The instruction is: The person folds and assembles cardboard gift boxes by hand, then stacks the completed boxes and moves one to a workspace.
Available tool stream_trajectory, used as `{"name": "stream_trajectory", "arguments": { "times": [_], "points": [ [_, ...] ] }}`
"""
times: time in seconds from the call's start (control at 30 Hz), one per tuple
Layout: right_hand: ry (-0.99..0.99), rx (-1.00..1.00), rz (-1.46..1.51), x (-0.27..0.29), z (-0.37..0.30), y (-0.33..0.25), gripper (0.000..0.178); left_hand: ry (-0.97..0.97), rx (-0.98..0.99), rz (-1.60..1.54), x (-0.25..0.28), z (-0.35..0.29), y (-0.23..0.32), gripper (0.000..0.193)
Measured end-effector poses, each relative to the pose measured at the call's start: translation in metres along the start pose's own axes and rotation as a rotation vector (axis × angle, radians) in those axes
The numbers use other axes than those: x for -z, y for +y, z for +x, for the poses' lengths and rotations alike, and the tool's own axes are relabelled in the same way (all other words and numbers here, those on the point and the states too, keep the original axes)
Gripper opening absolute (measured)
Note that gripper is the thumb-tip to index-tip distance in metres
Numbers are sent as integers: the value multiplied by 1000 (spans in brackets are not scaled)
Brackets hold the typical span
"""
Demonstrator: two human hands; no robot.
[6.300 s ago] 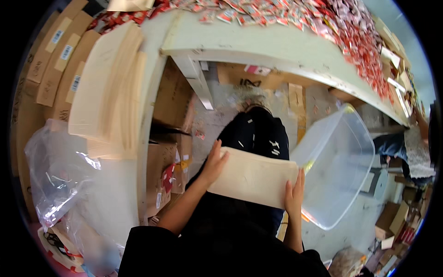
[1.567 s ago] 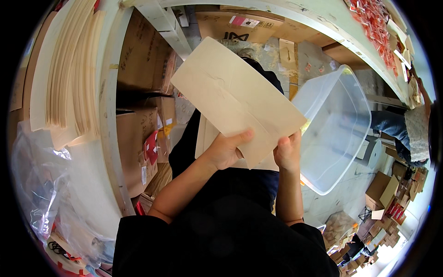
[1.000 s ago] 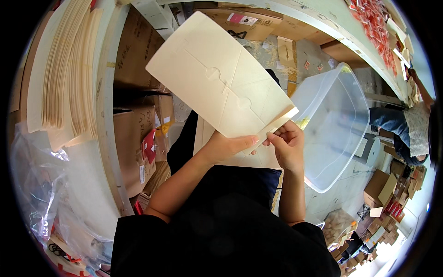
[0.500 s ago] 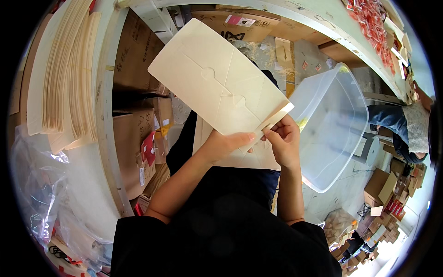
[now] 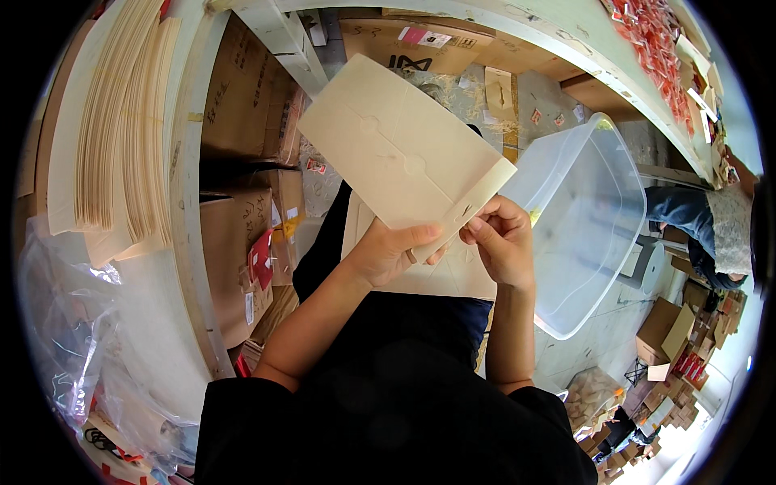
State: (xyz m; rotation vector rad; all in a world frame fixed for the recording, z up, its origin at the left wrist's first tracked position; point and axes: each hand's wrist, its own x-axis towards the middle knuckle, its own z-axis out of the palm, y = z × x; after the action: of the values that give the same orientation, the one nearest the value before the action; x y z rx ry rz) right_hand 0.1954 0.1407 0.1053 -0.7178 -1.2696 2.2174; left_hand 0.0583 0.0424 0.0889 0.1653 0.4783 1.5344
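Observation:
Above my lap I hold up a flat cream cardboard box blank, tilted with its far end away from me. My left hand grips its near edge from below, thumb on top. My right hand pinches the folded flap at the near right corner. A second cream blank lies flat on my lap beneath both hands. A thick stack of the same cream blanks stands on the white table to my left.
An empty clear plastic bin sits on the floor to my right. Brown cartons fill the space under the table. Crumpled clear plastic bags lie at lower left. Red packets cover the far table. Another person's leg shows at right.
I lifted the blank from flat on my lap and tilted it up. Since a second ago my right hand has folded its corner flap further; the hands barely moved.

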Motion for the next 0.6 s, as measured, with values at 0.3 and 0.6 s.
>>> {"name": "stream_trajectory", "arguments": {
  "times": [0.3,0.6],
  "points": [
    [55,25,-165,-5,0,4,14,38,-29,80,1,2,-5,30],
    [10,23,-37,-2,-2,7,14,90,-112,200,0,4,-7,33]
  ]
}}
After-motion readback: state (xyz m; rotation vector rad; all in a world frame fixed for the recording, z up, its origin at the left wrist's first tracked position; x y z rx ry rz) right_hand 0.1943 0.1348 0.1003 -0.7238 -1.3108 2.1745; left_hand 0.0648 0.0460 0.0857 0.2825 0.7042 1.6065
